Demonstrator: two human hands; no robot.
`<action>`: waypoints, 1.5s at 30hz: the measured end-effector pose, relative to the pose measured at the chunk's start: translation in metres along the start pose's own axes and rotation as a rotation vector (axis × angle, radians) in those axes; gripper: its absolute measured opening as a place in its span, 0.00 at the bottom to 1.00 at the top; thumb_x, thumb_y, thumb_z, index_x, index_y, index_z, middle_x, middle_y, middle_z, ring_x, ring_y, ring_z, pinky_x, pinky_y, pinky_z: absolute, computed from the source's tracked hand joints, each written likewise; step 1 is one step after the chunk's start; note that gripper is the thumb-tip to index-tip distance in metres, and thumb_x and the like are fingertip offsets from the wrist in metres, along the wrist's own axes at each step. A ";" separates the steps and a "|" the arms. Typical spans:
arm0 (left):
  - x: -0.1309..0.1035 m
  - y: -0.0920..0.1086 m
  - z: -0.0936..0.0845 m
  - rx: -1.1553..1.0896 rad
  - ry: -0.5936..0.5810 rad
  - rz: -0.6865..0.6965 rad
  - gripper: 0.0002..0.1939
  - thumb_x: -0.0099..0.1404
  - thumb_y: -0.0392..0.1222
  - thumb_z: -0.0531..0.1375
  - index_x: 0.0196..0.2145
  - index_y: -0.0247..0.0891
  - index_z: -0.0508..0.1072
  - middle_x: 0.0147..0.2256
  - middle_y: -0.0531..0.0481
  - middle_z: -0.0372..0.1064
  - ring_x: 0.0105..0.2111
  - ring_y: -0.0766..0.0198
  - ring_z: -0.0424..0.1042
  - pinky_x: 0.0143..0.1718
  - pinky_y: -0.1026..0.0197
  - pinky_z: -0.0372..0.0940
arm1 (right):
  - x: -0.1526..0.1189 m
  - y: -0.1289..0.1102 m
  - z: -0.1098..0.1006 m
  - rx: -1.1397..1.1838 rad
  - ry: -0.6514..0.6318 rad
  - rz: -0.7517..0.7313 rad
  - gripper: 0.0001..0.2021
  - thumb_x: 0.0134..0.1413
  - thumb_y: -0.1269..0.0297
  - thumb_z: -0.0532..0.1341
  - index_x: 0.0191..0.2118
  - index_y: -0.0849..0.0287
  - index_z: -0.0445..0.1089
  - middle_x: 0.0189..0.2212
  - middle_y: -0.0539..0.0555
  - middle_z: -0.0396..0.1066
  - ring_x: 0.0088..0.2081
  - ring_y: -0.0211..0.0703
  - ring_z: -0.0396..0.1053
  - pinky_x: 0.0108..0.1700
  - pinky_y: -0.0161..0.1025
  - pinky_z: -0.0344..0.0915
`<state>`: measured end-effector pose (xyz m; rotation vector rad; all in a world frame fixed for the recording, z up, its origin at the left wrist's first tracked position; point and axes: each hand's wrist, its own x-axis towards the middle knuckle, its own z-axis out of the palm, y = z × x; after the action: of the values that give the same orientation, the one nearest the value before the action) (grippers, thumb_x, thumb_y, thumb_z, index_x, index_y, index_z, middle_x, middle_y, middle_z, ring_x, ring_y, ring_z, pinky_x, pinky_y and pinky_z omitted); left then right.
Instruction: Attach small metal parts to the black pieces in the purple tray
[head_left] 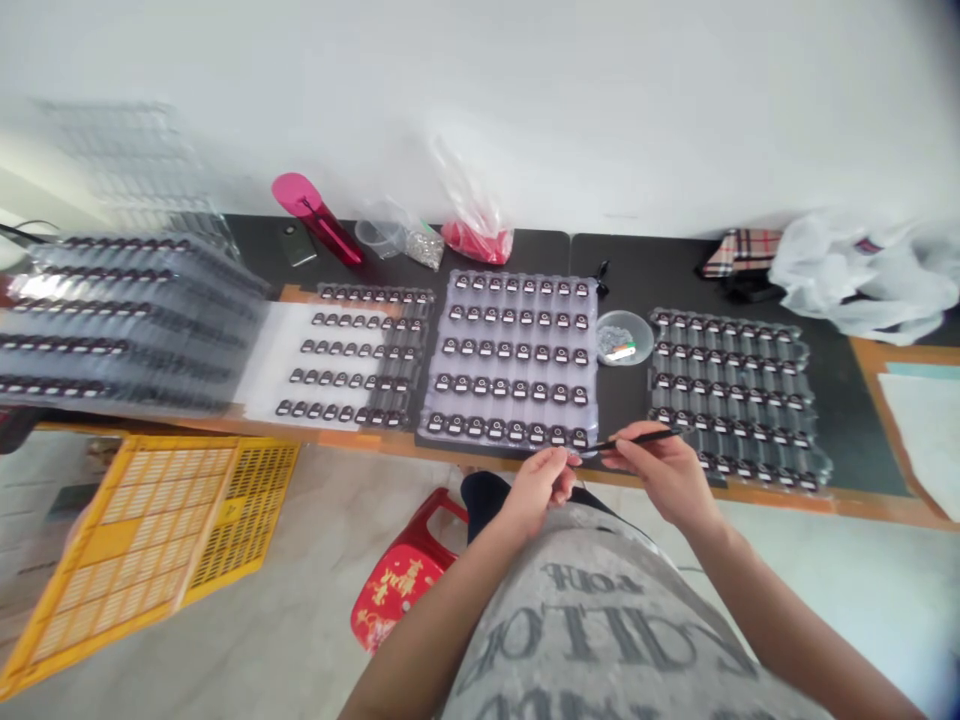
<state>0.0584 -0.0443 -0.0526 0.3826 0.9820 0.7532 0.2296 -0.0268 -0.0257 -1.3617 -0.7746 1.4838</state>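
My right hand is closed on slim black tweezers, whose tip points left toward my other hand. My left hand is pinched near that tip; something tiny and pale may sit at the fingertips, too small to name. Both hands are at the front edge of a clear plastic tray holding rows of small black parts with white labels. To the right of this tray, a round clear tub contains small translucent pieces. Farther right lies another tray of similar black parts.
Left on the table are a partly covered tray and a tall tray stack. Behind stand a pink container, a bag of red pieces and white plastic bags. Below are a yellow crate and red stool.
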 end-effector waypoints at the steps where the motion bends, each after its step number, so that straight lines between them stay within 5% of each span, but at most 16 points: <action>1: 0.000 0.000 0.001 -0.020 -0.018 -0.008 0.20 0.56 0.56 0.57 0.30 0.34 0.67 0.18 0.56 0.58 0.15 0.74 0.53 0.17 0.68 0.42 | -0.002 0.000 0.000 -0.002 -0.016 0.006 0.11 0.41 0.63 0.67 0.32 0.57 0.68 0.29 0.50 0.72 0.31 0.41 0.73 0.35 0.41 0.74; 8: -0.002 0.001 0.003 -0.042 -0.049 -0.023 0.16 0.54 0.51 0.60 0.27 0.35 0.63 0.17 0.58 0.56 0.14 0.75 0.51 0.17 0.68 0.39 | -0.009 0.002 -0.003 -0.027 -0.072 0.003 0.09 0.44 0.63 0.66 0.33 0.56 0.68 0.32 0.50 0.73 0.32 0.42 0.74 0.37 0.42 0.75; 12: -0.004 0.001 0.000 -0.049 -0.043 -0.020 0.16 0.54 0.52 0.60 0.27 0.35 0.63 0.17 0.58 0.56 0.14 0.76 0.49 0.17 0.67 0.40 | 0.000 -0.004 -0.016 -0.033 0.032 -0.091 0.09 0.43 0.63 0.66 0.33 0.56 0.68 0.33 0.50 0.72 0.33 0.41 0.73 0.39 0.44 0.74; 22: -0.013 0.006 0.002 -0.078 -0.043 -0.078 0.13 0.59 0.48 0.58 0.26 0.34 0.64 0.17 0.57 0.56 0.15 0.76 0.49 0.18 0.67 0.40 | 0.113 -0.021 -0.055 -0.173 0.442 -0.397 0.12 0.41 0.59 0.64 0.32 0.58 0.68 0.27 0.48 0.70 0.29 0.39 0.71 0.39 0.43 0.69; 27: -0.017 0.016 0.009 -0.131 -0.041 -0.108 0.09 0.60 0.43 0.56 0.26 0.34 0.65 0.16 0.56 0.56 0.15 0.74 0.50 0.19 0.66 0.42 | 0.154 -0.031 -0.054 -0.231 0.458 -0.411 0.11 0.44 0.59 0.62 0.33 0.58 0.64 0.26 0.49 0.71 0.31 0.39 0.70 0.38 0.39 0.67; 30: -0.017 0.022 0.011 -0.157 -0.041 -0.108 0.07 0.58 0.40 0.56 0.26 0.34 0.66 0.16 0.55 0.56 0.15 0.74 0.51 0.19 0.66 0.43 | 0.165 -0.039 -0.052 -0.199 0.336 -0.324 0.09 0.49 0.61 0.56 0.37 0.57 0.59 0.23 0.46 0.69 0.28 0.35 0.69 0.34 0.34 0.65; 38: -0.009 0.028 0.008 -0.199 -0.071 -0.100 0.03 0.55 0.36 0.55 0.26 0.34 0.66 0.17 0.54 0.58 0.16 0.72 0.54 0.20 0.65 0.44 | 0.164 -0.037 -0.046 -0.340 0.190 -0.168 0.06 0.49 0.68 0.54 0.36 0.59 0.61 0.15 0.42 0.61 0.17 0.30 0.62 0.23 0.29 0.60; 42: -0.006 0.031 0.008 -0.183 -0.083 -0.095 0.04 0.56 0.35 0.53 0.27 0.33 0.67 0.18 0.53 0.59 0.17 0.72 0.54 0.20 0.65 0.44 | 0.130 0.005 -0.041 -0.655 0.064 -0.018 0.07 0.52 0.66 0.52 0.37 0.59 0.63 0.19 0.44 0.63 0.19 0.32 0.64 0.23 0.30 0.63; 45: -0.004 0.032 0.008 -0.164 -0.096 -0.117 0.03 0.56 0.34 0.53 0.27 0.33 0.67 0.18 0.53 0.59 0.16 0.73 0.53 0.21 0.65 0.43 | 0.108 0.044 -0.035 -0.842 0.138 0.051 0.06 0.52 0.67 0.52 0.35 0.60 0.63 0.27 0.50 0.66 0.23 0.34 0.66 0.25 0.32 0.65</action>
<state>0.0510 -0.0248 -0.0263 0.2153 0.8383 0.6974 0.2608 0.0524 -0.1127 -2.0792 -1.3642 1.1037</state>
